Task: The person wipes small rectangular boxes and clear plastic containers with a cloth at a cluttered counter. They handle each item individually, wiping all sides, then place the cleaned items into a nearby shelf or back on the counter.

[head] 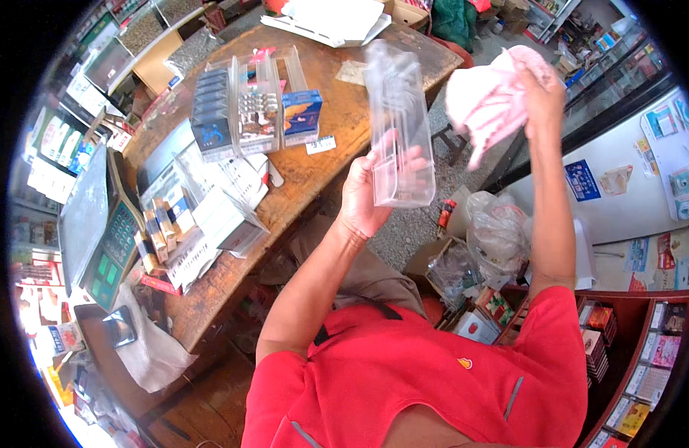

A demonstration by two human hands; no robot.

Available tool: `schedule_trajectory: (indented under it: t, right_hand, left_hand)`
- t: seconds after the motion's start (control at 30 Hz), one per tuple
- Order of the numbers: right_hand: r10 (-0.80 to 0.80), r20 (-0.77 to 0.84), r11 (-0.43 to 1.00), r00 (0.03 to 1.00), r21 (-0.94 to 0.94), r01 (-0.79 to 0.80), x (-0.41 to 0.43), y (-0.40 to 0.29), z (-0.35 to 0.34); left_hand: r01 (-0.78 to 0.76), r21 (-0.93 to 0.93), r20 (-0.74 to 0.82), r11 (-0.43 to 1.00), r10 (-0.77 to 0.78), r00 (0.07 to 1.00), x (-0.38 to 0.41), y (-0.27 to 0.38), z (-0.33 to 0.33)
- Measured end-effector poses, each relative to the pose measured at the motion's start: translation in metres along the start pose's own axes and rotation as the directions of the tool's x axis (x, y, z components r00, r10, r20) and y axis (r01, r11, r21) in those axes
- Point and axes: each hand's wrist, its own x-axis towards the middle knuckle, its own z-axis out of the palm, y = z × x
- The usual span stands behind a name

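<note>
My left hand [360, 193] grips a long clear plastic tray [403, 145] near its lower end, its fingers showing through the see-through wall. The tray tilts up and away past the edge of the wooden table [299, 196], its far end blurred. To the right, my right hand [540, 103] is raised and clutches a bunched pink-and-white cloth [493, 92], one corner dangling down. A gap separates the cloth from the tray. On the table left of the tray, similar clear trays [258, 106] stand side by side, holding packs and a blue box [301, 112].
A scale with a green keypad [118, 241] stands at the table's left end, near several small boxes [162, 227] and a clear-fronted box [227, 221]. White trays [330, 22] lie at the far end. Plastic bags [495, 229] sit on the floor. Shelves with packs [596, 341] flank my right side.
</note>
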Motion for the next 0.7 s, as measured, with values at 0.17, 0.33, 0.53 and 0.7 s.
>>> schedule_trajectory:
  t: [0.17, 0.33, 0.53, 0.7]
  right_hand:
    - [0.142, 0.123, 0.895, 0.982, 0.407, -0.181, -0.002, 0.047, 0.074]
    - [0.151, 0.251, 0.899, 0.956, 0.367, -0.238, 0.006, 0.065, 0.133]
    - [0.03, 0.274, 0.887, 0.961, 0.435, -0.152, 0.062, 0.046, 0.177]
    - [0.188, 0.599, 0.982, 0.778, -0.104, -0.157, 0.052, 0.094, 0.187]
  left_hand:
    - [-0.189, -0.148, -0.099, 0.971, 0.175, 0.98, 0.023, 0.002, -0.014]
    - [-0.246, -0.245, -0.165, 0.938, 0.21, 0.964, 0.038, 0.005, -0.023]
    - [-0.435, -0.112, -0.365, 0.894, 0.37, 0.855, 0.078, 0.042, -0.039]
    - [-0.433, -0.044, -0.463, 0.9, 0.366, 0.807, 0.063, 0.032, -0.02]
